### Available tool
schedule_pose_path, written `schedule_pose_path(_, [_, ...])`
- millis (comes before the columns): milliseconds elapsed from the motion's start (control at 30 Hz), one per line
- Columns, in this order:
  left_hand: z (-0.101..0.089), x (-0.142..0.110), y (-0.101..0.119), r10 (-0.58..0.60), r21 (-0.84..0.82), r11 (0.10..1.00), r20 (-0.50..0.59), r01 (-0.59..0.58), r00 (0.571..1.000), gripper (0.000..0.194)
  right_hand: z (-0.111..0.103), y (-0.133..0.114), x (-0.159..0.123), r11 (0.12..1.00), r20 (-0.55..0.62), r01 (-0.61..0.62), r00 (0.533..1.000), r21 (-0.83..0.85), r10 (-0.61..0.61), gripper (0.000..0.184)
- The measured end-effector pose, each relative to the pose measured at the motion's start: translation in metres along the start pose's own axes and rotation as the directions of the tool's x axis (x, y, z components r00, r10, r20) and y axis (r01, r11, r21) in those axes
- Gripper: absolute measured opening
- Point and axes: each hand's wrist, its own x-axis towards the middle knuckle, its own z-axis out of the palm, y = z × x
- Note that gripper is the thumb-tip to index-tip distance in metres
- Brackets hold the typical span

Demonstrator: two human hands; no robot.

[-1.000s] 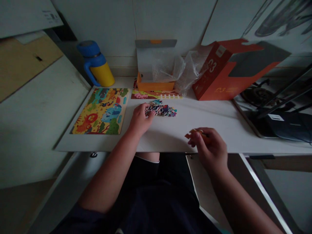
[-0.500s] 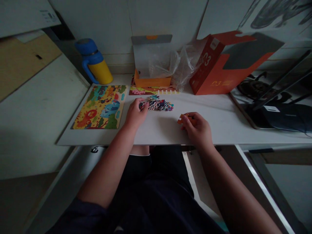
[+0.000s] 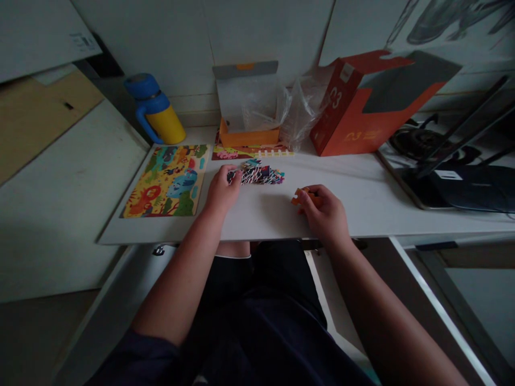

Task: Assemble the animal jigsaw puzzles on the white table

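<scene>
Midway along the tabletop (image 3: 386, 209), set back from the front edge: a heap of jigsaw pieces (image 3: 259, 176), mostly dark backs and pale edges, with bits of colour at the right end. At the left end of the heap, the left hand (image 3: 221, 188), grip clamped on pieces there. Nearer the front edge, right of the heap and apart from it, the right hand (image 3: 328, 212), grip clamped on orange pieces (image 3: 300, 196) with a notched outline; count not discernible.

Done, as far as visible: orange pieces apart from the heap. Near the left front corner, an animal picture (image 3: 167, 182), flat and whole in outline; seams too fine to make out, hence unclear whether joined pieces or a single sheet. Toward the back edge, a second picture (image 3: 229, 154), partly covered by an open box (image 3: 249, 139), with transparent wrapping (image 3: 298, 120) in and beside the box.

Remaining, by judgement: the bulk of the heap, loose and unjoined; orange pieces in hand, not yet laid down. Stage of the loose-piece work: judged early.
</scene>
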Motion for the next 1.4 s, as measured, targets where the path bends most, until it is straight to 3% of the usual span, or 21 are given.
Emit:
schedule_pose_path(100, [0.0, 0.0, 0.0, 0.008, -0.016, 1.0, 0.007, -0.008, 1.0, 0.027, 0.001, 0.001, 0.003, 0.996, 0.004, 0.059, 0.998, -0.063, -0.059, 0.027])
schedule_pose_path(167, [0.0, 0.0, -0.001, 0.021, -0.03, 0.999, 0.005, -0.021, 1.0, 0.028, 0.001, 0.001, 0.01, 0.965, 0.02, 0.198, 0.98, -0.172, -0.197, 0.022])
schedule_pose_path(267, [0.0, 0.0, -0.002, 0.047, -0.035, 0.998, 0.006, -0.047, 0.999, 0.028, 0.004, 0.0, 0.026, 0.79, 0.109, 0.41, 0.906, -0.456, -0.408, 0.025])
schedule_pose_path(333, [0.0, 0.0, -0.003, 0.061, -0.03, 0.998, 0.004, -0.061, 0.998, 0.027, 0.005, 0.001, 0.036, 0.663, 0.19, 0.451, 0.883, -0.598, -0.429, 0.03])
schedule_pose_path(400, [0.0, -0.001, -0.003, 0.072, -0.031, 0.997, -0.005, -0.072, 0.997, 0.026, 0.006, 0.006, 0.043, 0.61, 0.238, 0.462, 0.878, -0.644, -0.415, 0.034])
schedule_pose_path(533, [0.0, -0.002, -0.006, 0.091, -0.047, 0.995, -0.014, -0.091, 0.996, 0.027, -0.001, 0.016, 0.045, 0.689, 0.217, 0.457, 0.885, -0.563, -0.411, 0.038])
schedule_pose_path(700, [0.002, -0.003, -0.008, 0.134, -0.006, 0.991, -0.034, -0.134, 0.99, 0.026, -0.013, 0.026, 0.045, 0.809, -0.044, 0.299, 0.928, -0.506, -0.37, 0.048])
schedule_pose_path(767, [0.003, -0.002, -0.01, 0.158, 0.01, 0.988, -0.041, -0.157, 0.987, 0.025, -0.012, 0.027, 0.046, 0.78, -0.079, 0.26, 0.927, -0.57, -0.367, 0.052])
schedule_pose_path(900, [0.007, 0.002, -0.015, 0.184, 0.024, 0.983, -0.049, -0.183, 0.982, 0.022, -0.007, 0.026, 0.042, 0.671, -0.028, 0.234, 0.934, -0.704, -0.355, 0.063])
schedule_pose_path(1233, [0.013, 0.015, -0.019, 0.114, 0.036, 0.993, -0.102, -0.111, 0.988, 0.02, -0.021, 0.033, 0.017, 0.596, 0.011, 0.332, 0.879, -0.731, -0.477, 0.035])
schedule_pose_path(1400, [0.015, 0.018, -0.018, 0.072, 0.025, 0.997, -0.099, -0.07, 0.992, 0.02, -0.018, 0.029, 0.018, 0.597, -0.008, 0.322, 0.876, -0.735, -0.482, 0.031])
